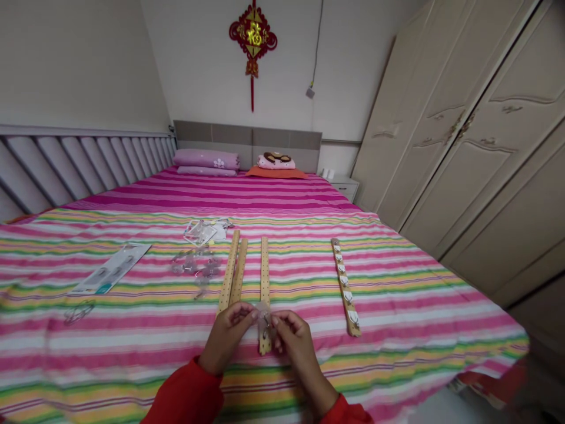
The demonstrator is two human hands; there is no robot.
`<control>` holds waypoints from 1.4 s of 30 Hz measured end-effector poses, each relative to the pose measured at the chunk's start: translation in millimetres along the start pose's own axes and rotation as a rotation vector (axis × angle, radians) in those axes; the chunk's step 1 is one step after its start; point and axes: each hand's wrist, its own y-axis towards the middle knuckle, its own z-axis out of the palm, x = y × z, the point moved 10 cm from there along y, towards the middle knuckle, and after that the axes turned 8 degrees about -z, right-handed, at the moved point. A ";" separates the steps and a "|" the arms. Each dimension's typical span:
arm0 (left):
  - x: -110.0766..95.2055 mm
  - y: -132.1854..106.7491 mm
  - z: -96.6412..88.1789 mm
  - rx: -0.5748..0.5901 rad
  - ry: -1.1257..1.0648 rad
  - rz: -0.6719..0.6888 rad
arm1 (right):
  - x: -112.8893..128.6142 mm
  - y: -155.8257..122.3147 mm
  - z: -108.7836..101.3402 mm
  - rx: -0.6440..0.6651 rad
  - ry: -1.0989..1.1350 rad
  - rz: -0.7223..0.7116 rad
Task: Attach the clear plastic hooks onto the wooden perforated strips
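My left hand (230, 331) and my right hand (295, 337) pinch a clear plastic hook (265, 321) between them. It has a small metal part on its face. They hold it over the near end of a wooden strip with rows of small holes (265, 268), and I cannot tell whether it touches the wood. Just left of this strip, two more wooden strips (229, 265) lie side by side, their near ends by my left hand. To the right, another wooden strip (345, 292) carries a row of white hooks.
Several loose clear hooks (196, 265) lie left of the strips, with clear packets and cards (200, 232) behind them. Farther left are a hook package (112, 271) and a thin wire bundle (79, 312). Everything rests on a striped bed cover (145, 359); a wardrobe (468, 141) stands right.
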 end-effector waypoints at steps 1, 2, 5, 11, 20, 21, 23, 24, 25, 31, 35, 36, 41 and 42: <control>-0.3 1.7 2.1 0.005 -0.007 -0.003 | 0.7 1.1 -0.9 -0.002 -0.008 -0.004; 0.3 4.0 3.7 0.006 -0.018 -0.010 | 1.0 2.5 -2.0 -0.006 -0.016 -0.007; 7.1 13.5 4.3 -0.021 -0.069 -0.050 | -0.4 8.3 -4.0 -0.008 -0.025 -0.008; 22.3 38.8 5.8 -0.073 -0.108 -0.043 | -5.6 25.4 -6.8 -0.001 -0.043 -0.032; 43.3 72.4 6.7 -0.117 -0.017 0.028 | -28.6 45.3 -14.5 -0.039 -0.133 -0.027; 45.1 74.3 6.2 -0.125 -0.013 0.027 | -29.3 46.6 -14.6 -0.038 -0.149 -0.043; 48.0 76.6 5.2 -0.144 -0.002 0.020 | -29.9 48.6 -14.6 -0.031 -0.192 -0.073; 49.0 77.2 4.8 -0.152 0.006 0.014 | -29.8 49.2 -14.8 -0.028 -0.219 -0.084; 49.6 77.6 4.6 -0.157 0.016 0.008 | -29.3 49.6 -15.1 -0.028 -0.247 -0.095; 52.4 78.4 3.9 -0.167 0.051 -0.032 | -22.7 50.3 -16.4 -0.037 -0.396 -0.158; 54.1 79.5 3.4 -0.182 0.075 -0.039 | -22.8 50.6 -17.7 -0.048 -0.427 -0.171; 54.4 79.9 3.5 -0.185 0.084 -0.038 | -23.1 50.6 -18.1 -0.051 -0.435 -0.174; 58.5 83.0 4.1 -0.194 0.119 -0.052 | -24.5 51.2 -18.6 -0.049 -0.472 -0.183; 58.9 83.3 3.9 -0.198 0.119 -0.052 | -25.0 51.4 -18.8 -0.050 -0.478 -0.179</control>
